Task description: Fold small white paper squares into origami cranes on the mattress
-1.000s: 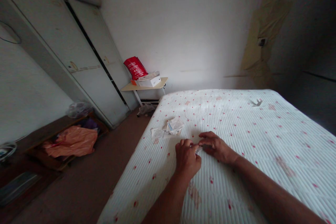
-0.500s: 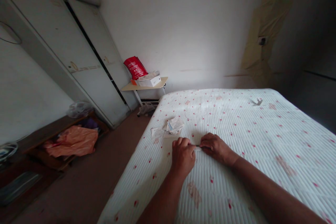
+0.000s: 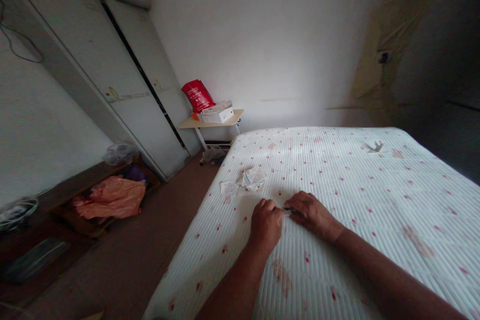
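Observation:
Both hands are close together over the middle of the bed, whose white ribbed cover (image 3: 337, 260) has small red spots. My left hand (image 3: 265, 225) is closed, its thumb and fingers pinching one end of a small pale and dark item (image 3: 287, 211). From the other side, my right hand (image 3: 313, 215) has its fingers closed around that item's dark end, hiding most of it. What it is cannot be made out. Just beyond my left hand lie several printed paper pieces (image 3: 253, 178), partly overlapping.
A grey paper scrap (image 3: 375, 147) lies on the far right of the bed. Beyond the bed's left corner, a small table (image 3: 183, 123) bears a red bag (image 3: 198, 95) and a white box (image 3: 218, 115). Orange plastic (image 3: 112, 197) lies on low wooden furniture at left, below a cabinet (image 3: 86, 60).
The view has shifted slightly, so the room appears a little further right. The hands have drawn slightly closer together, and less of the pale item shows between them.

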A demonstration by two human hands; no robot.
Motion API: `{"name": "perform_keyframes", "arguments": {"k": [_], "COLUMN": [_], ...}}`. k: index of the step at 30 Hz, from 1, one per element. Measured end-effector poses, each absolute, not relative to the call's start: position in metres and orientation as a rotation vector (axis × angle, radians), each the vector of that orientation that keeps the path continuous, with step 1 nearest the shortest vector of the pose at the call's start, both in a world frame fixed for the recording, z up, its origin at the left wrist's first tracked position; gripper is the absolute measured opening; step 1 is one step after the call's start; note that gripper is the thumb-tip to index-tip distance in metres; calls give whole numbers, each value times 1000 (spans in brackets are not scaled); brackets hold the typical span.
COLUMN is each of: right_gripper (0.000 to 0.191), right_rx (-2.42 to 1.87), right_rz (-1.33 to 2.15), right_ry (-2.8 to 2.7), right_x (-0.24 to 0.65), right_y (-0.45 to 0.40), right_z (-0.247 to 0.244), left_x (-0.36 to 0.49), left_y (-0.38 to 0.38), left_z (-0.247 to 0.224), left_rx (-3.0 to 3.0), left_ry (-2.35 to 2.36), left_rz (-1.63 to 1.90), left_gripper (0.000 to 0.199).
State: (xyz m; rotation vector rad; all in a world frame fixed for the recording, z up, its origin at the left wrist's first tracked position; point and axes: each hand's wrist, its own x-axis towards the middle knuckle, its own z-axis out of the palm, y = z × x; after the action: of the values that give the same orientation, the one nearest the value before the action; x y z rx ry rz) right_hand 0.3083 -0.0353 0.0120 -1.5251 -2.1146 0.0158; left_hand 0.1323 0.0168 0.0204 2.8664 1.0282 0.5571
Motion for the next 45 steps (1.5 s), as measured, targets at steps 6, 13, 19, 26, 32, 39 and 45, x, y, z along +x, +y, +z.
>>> {"name": "perform_keyframes", "arguments": {"k": [6,13,19,26,32,39,45], "right_gripper": [14,12,17,20,21,20,16], "right_rx": [-1545,-1552,-1477,-1572,-1808,-1896,-1962], "right_rz": [17,85,229,339,342,359,405], "right_ry": [-2172,-2149,-2080,-1948,-1877,-1795,-1702], "right_x": [307,310,311,303,295,291,291], "right_y": [-36,-33,-31,-34,-33,-27,-27], "right_z": [14,11,12,25,33,29,28], "left_x": [133,134,136,138,138,141,141], "left_y": [17,14,11,13,13,13,13], "left_z": [16,18,19,22,25,23,25], "left_rx": [2871,2824,2788,2702,2634,2616,2601], "left_ry": [1011,1064,1141,1174,1223,1265,1278], "left_rz": [642,637,569,516,496,497,467], "left_gripper": [17,16,16,15,13,12,13]}}
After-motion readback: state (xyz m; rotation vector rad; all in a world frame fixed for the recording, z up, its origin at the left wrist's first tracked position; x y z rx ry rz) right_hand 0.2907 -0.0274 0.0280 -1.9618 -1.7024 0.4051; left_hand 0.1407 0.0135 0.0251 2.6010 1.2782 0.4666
